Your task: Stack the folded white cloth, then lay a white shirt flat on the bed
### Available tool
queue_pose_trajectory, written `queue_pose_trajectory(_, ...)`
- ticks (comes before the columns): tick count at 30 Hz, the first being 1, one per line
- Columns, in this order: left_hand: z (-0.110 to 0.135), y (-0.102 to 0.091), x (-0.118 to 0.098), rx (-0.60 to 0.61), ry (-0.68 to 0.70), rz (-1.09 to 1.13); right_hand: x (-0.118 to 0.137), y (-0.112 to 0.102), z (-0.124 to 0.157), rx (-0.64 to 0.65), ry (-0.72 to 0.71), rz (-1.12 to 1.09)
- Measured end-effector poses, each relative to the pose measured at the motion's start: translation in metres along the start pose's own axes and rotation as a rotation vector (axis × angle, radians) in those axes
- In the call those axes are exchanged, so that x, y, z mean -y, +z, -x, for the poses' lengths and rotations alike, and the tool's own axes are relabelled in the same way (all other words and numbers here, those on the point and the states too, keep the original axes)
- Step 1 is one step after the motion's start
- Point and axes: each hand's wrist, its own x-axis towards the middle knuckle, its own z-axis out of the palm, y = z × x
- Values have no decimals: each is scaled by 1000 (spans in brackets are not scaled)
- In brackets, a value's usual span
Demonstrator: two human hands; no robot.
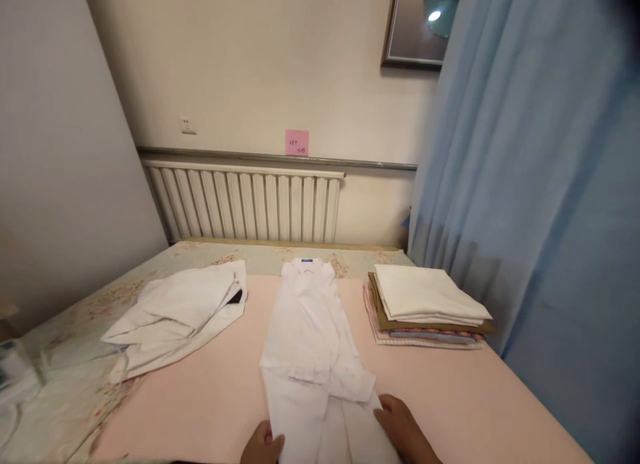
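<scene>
A white collared shirt (307, 331) lies lengthwise on the pink cloth, its sides folded inward and its collar with a blue label pointing at the wall. My left hand (263, 444) grips the shirt's left edge near the bottom of the view, thumb on top. On the opposite edge, my right hand (400, 421) pinches the fabric just below a folded sleeve end. The shirt's lower end runs out of view between both hands. Fingers under the cloth are partly hidden.
Left of the shirt rests a loosely bundled white garment (185, 311). A stack of folded cloths (430, 304) sits on the right. The pink cloth (210, 411) covers a floral bedspread. Behind stands a radiator (250, 204); a blue curtain (480, 184) hangs at the right.
</scene>
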Motion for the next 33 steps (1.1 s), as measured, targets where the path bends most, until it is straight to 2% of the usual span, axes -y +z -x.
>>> queue_pose_trajectory(3,3,3,2,36,-79,64,-2,-2,-1,-3,-11,62)
queue_pose_trajectory(5,6,1,5,14,-71,35,-5,-1,-2,-15,-12,92)
queue_pose_trajectory(9,13,-7,5,-230,136,-206,-10,2,0,-31,-24,74)
queue_pose_trajectory(11,17,-4,0,-286,243,-299,-11,3,3,-29,-21,40)
queue_pose_trajectory(14,22,10,-12,-248,353,-384,-10,1,7,-12,0,-15)
queue_pose_trajectory(19,25,36,-43,-131,436,-460,-8,-4,10,0,-8,-22)
queue_pose_trajectory(24,23,52,-67,-37,403,-642,-10,-4,9,19,-22,-52)
queue_pose_trajectory(29,19,63,-73,-88,407,-759,-12,-2,9,35,-19,-121)
queue_pose_trajectory(33,16,64,-75,-98,401,-789,-14,-1,8,33,-17,-127)
